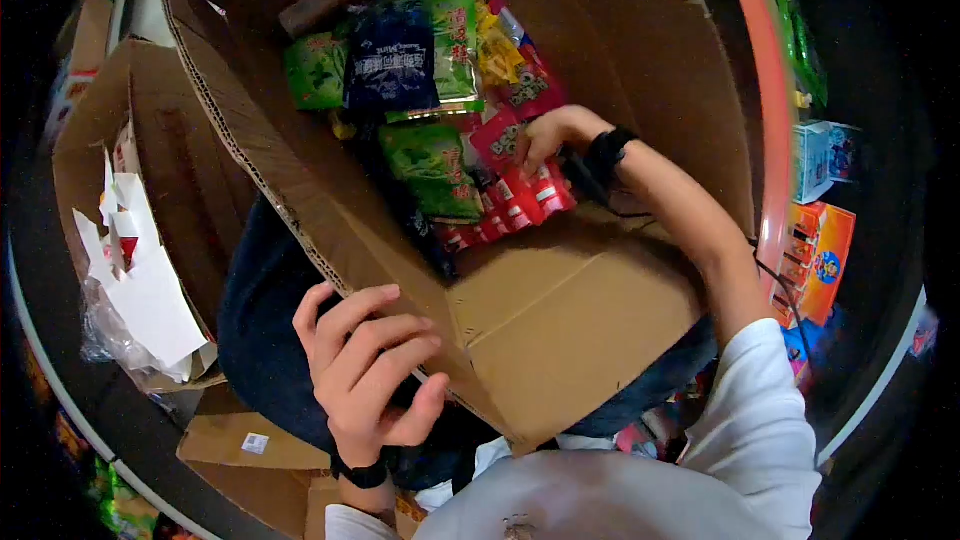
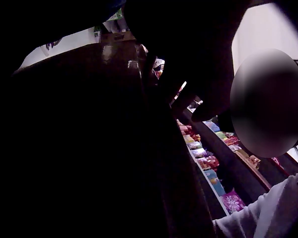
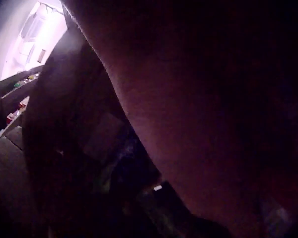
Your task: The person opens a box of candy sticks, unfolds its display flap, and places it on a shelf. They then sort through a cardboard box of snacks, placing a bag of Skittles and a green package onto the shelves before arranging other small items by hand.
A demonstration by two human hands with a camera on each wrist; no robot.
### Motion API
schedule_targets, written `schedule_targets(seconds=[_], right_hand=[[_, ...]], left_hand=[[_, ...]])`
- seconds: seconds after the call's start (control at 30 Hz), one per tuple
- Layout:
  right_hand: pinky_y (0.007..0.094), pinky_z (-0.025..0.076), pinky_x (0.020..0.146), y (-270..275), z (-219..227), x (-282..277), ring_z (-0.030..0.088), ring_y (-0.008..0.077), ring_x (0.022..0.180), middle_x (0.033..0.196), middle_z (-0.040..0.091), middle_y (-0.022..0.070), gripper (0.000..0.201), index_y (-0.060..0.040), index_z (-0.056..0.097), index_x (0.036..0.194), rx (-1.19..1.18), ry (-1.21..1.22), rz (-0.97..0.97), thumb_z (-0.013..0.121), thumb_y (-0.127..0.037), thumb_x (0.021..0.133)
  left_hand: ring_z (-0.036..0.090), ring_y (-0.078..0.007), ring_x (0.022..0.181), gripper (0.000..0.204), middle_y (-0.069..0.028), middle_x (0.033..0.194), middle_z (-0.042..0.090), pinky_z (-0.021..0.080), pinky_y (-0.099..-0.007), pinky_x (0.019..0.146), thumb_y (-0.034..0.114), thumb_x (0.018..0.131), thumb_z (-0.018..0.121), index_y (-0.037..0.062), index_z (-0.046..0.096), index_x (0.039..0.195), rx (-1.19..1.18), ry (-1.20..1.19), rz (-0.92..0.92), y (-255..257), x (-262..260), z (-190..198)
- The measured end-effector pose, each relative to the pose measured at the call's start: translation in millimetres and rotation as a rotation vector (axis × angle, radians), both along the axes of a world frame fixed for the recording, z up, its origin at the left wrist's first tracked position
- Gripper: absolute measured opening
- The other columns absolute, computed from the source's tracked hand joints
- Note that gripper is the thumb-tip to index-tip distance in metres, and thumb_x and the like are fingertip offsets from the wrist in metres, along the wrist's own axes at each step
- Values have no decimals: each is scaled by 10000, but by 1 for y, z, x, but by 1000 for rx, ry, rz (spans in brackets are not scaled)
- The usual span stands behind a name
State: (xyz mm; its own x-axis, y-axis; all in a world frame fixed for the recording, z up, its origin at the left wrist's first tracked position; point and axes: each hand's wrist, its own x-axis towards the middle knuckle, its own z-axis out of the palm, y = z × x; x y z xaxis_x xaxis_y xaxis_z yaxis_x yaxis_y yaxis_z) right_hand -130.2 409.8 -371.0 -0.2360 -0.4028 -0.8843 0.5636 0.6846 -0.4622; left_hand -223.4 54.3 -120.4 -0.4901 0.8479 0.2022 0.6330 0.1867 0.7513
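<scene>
- We have the big cardboard box (image 1: 580,320) open in front of us, with dark-clothed legs (image 1: 265,315) showing beside it, so the lap probably helps prop it.
- Our right hand (image 1: 560,137) reaches inside the box, fingers bent down onto the red packets (image 1: 515,210); the fingertips are partly hidden and the right wrist view is very dark, so we cannot tell whether they pinch one or only touch it.
- Our left hand (image 1: 368,365) is at the box's near-left edge, fingers spread and slightly bent, gripping nothing; we judge it is kept there to steady that wall.
- The packets lie heaped at the far end of the box, leaving bare cardboard at its near end; the box's tilt may be what gathers them there.
- The red packets, on the near side of the heap in the box, look glossy, with white patches.
- Above them in the box lie leaf-green packets (image 1: 432,175), a dark blue packet (image 1: 392,60) with pale lettering, and a crinkled yellow packet (image 1: 497,52).
- Left of the box, a torn white carton (image 1: 150,275) sits in a smaller box (image 1: 185,170).
</scene>
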Motion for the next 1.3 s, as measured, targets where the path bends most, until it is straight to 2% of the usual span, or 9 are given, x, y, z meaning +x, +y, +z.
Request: schedule_targets(seconds=[0.27, 0.43, 0.57, 0.7, 0.87, 0.93, 1.0, 1.07, 1.3], right_hand=[[429, 523, 622, -31, 81, -26, 652, 345, 731, 792, 672, 166, 125, -29, 681, 796, 720, 844, 273, 629, -138, 762], [441, 552, 663, -36, 166, -39, 680, 341, 769, 799, 672, 179, 144, -30, 686, 812, 758, 790, 214, 555, -90, 803], [417, 542, 647, -36, 247, -15, 667, 343, 729, 766, 660, 179, 111, -16, 675, 776, 751, 1255, 209, 580, -73, 771], [416, 532, 714, -100, 387, 12, 656, 346, 828, 833, 667, 184, 120, 10, 666, 822, 978, 1204, 339, 581, -39, 752], [371, 484, 901, -175, 469, 105, 613, 281, 1034, 1074, 637, 159, 324, 22, 630, 1083, 1127, 1249, 232, 566, -73, 780], [375, 456, 962, -202, 478, 155, 600, 267, 1088, 1142, 625, 148, 364, 10, 627, 1135, 1140, 1388, 263, 560, -96, 793], [402, 420, 1008, -234, 478, 204, 553, 266, 1172, 1224, 587, 186, 398, 43, 615, 1138, 1073, 1382, 245, 551, -163, 803], [397, 397, 1037, -259, 463, 255, 530, 250, 1207, 1283, 564, 152, 407, 29, 610, 1159, 1081, 1399, 377, 536, -179, 818], [394, 401, 1020, -352, 389, 365, 514, 255, 1209, 1331, 531, 120, 443, -41, 591, 1213, 1085, 1236, -307, 609, -277, 839]], left_hand=[[587, -287, 993, 124, -41, 818, 655, 344, -489, 973, 183, 685, 669, 86, 655, 762, 69, 46, -1, 1, 2, -1], [588, -296, 1019, 81, -59, 822, 647, 344, -475, 990, 113, 694, 658, 61, 644, 755, 131, 46, 14, -1, 6, 0], [606, -313, 994, 65, -89, 838, 660, 385, -456, 966, 70, 778, 600, 25, 646, 771, 192, 67, -4, -1, 9, 8], [632, -306, 943, 313, -184, 876, 672, 462, -367, 875, 121, 919, 429, -59, 635, 768, 410, -518, -41, -9, 40, 32], [520, -324, 1199, 798, -225, 1305, 520, 397, -416, 1015, 626, 934, 348, -29, 371, 1390, 358, -1362, -268, -2, 107, 64], [398, -342, 1316, 921, -241, 1432, 371, 298, -468, 1096, 712, 888, 328, -20, 258, 1442, 431, -1805, -368, 6, 122, 54], [356, -358, 1345, 942, -238, 1450, 348, 275, -492, 1109, 719, 877, 343, -23, 229, 1446, 572, -1933, 90, 18, 141, 74], [300, -368, 1378, 882, -199, 1492, 302, 249, -507, 1127, 643, 894, 421, -8, 204, 1448, 707, -1915, -199, 25, 147, 72], [408, -371, 1317, 528, -236, 1426, 398, 377, -455, 1064, 305, 1004, 410, -2, 291, 1418, 283, -1896, -395, 39, 215, 108]])
